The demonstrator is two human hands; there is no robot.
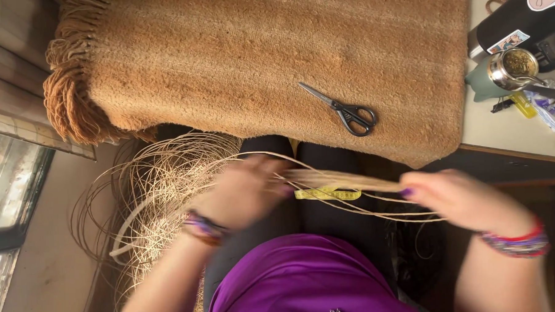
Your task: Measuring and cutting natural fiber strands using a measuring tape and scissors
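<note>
Holding a flat bundle of pale fibre strands (346, 181) between them, both hands sit below the tan rug (274, 57). Left hand (245, 191), blurred, appears closed on the bundle's left end; right hand (460, 199) pinches its right end between fingertips. Bundle's long axis runs left to right, level. Scissors (346, 110) lie on the rug above; loose fibre coil (162, 191) lies beside the left hand.

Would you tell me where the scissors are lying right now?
In the head view, the scissors lie on the tan fringed rug, right of centre, beyond both hands and apart from them.
</note>
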